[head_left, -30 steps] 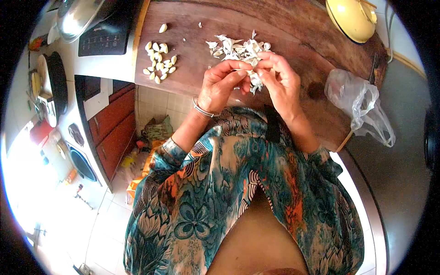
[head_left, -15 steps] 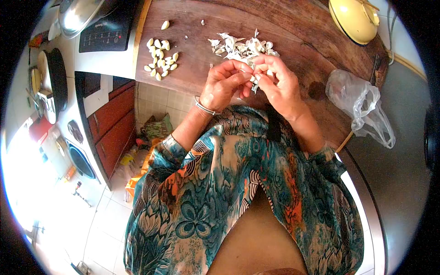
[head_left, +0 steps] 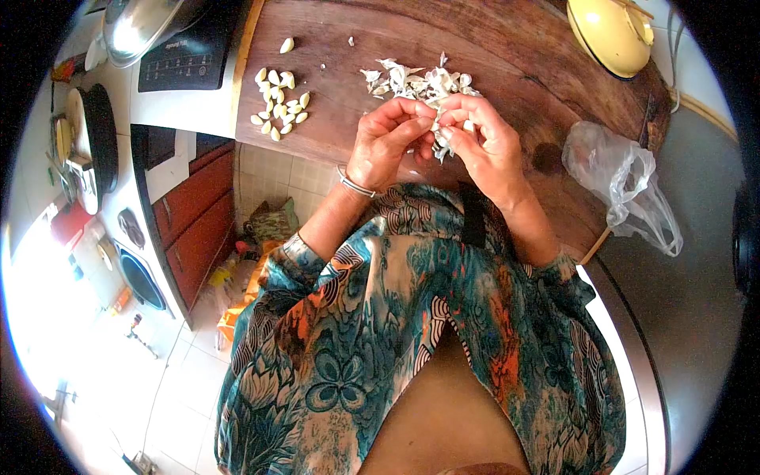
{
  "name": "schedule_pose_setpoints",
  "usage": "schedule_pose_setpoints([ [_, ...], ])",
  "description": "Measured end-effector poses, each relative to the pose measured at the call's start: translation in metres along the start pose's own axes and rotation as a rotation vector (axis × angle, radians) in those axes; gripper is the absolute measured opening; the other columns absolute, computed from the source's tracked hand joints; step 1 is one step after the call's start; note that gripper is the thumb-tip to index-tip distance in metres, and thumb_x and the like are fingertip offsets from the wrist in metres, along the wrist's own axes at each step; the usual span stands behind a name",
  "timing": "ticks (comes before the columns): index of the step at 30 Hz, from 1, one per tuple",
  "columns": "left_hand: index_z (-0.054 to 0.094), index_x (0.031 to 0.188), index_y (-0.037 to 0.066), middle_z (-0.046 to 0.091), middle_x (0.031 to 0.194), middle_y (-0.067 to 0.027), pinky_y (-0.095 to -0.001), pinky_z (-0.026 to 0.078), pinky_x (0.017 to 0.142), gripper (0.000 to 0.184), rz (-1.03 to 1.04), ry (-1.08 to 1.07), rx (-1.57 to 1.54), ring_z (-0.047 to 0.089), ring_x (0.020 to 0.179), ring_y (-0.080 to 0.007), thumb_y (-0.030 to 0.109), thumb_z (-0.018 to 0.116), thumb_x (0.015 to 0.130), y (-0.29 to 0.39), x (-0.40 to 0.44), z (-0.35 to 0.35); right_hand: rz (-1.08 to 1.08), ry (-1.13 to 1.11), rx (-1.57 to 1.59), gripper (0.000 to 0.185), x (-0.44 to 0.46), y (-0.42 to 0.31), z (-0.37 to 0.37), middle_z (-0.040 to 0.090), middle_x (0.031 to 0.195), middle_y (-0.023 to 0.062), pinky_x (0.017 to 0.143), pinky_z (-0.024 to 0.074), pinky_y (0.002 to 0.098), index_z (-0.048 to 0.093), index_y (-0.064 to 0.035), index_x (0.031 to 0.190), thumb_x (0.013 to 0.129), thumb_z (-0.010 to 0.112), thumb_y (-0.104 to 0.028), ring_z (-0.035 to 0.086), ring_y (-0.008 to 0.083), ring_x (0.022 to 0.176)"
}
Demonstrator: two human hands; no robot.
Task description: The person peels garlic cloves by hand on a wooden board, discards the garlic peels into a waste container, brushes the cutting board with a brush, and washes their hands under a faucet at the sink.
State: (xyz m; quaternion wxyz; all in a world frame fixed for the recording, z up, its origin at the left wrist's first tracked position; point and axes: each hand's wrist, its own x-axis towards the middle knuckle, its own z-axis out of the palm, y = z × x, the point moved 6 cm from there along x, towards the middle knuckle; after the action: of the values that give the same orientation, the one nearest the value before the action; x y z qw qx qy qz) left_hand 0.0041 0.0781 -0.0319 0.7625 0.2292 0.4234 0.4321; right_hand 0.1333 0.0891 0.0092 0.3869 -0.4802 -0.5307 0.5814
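My left hand [head_left: 392, 142] and my right hand [head_left: 487, 150] meet fingertip to fingertip at the near edge of a wooden board. A pale garlic clove [head_left: 469, 126] shows between the fingers of my right hand, partly hidden. The left thumb and forefinger pinch together against the right fingertips; what they grip is too small to make out. Bits of garlic skin [head_left: 445, 149] hang below the fingers. Just beyond both hands lies a heap of papery garlic skins [head_left: 423, 81]. To the left, several peeled garlic cloves [head_left: 279, 103] form a loose group.
The wooden board [head_left: 340, 119] carries all this. At its right side lies a clear plastic bag [head_left: 609, 170], and a yellow bowl [head_left: 609, 39] is at the far right corner. A black induction cooker [head_left: 186, 63] and a shiny metal pot lid [head_left: 138, 32] are at the left.
Both hands stay together in nearly the same place, with small finger movements. The right fingers have shifted slightly, and the skin under them hangs differently. The cloves and heap look unchanged.
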Motion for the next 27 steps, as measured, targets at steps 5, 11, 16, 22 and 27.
schedule_pose_setpoints([
  [5,0.058,0.094,0.002,0.059,0.074,-0.0058,-0.0242,0.045,0.052,0.010,-0.007,-0.041,0.034,0.055,0.059,-0.0123,0.007,0.055,0.086,-0.004,0.000,-0.002,0.011,0.027,-0.010,0.021,0.000,0.009,0.003,0.055,0.083,0.0041,0.065,0.0460,0.0223,0.049,-0.0022,0.101,0.081,0.052,0.004,0.053,0.0073,0.074],
  [11,0.058,0.100,0.001,0.061,0.080,-0.0077,-0.0268,0.049,0.059,0.015,0.023,-0.013,-0.021,0.059,0.065,-0.0151,0.007,0.054,0.086,0.000,-0.001,0.002,0.009,0.104,0.099,0.017,0.000,0.008,0.000,0.054,0.084,0.0045,0.067,0.0458,0.0225,0.048,-0.0008,0.096,0.080,0.052,0.006,0.053,0.0084,0.077],
  [16,0.057,0.101,0.001,0.062,0.086,-0.0060,-0.0236,0.049,0.065,0.018,0.081,-0.047,0.121,0.058,0.072,-0.0122,0.003,0.060,0.082,0.003,-0.005,0.007,0.019,0.135,0.086,0.018,0.001,0.009,-0.001,0.054,0.085,0.0046,0.067,0.0452,0.0220,0.047,-0.0010,0.096,0.079,0.051,0.007,0.053,0.0084,0.077],
  [22,0.061,0.093,0.001,0.062,0.088,-0.0056,-0.0246,0.048,0.067,0.013,0.294,-0.010,0.258,0.057,0.075,-0.0115,0.006,0.063,0.081,0.005,0.002,-0.002,0.023,0.117,0.084,0.017,0.000,0.014,0.001,0.054,0.084,0.0040,0.066,0.0452,0.0219,0.048,-0.0007,0.095,0.079,0.051,0.006,0.053,0.0080,0.077],
  [27,0.061,0.094,0.001,0.063,0.087,-0.0083,-0.0255,0.049,0.067,0.013,0.068,-0.015,-0.158,0.059,0.076,-0.0138,0.006,0.062,0.082,-0.002,0.000,-0.005,-0.010,0.184,-0.037,0.017,0.000,0.022,-0.009,0.054,0.082,0.0032,0.061,0.0431,0.0207,0.049,-0.0015,0.094,0.079,0.052,0.005,0.051,0.0065,0.070],
])
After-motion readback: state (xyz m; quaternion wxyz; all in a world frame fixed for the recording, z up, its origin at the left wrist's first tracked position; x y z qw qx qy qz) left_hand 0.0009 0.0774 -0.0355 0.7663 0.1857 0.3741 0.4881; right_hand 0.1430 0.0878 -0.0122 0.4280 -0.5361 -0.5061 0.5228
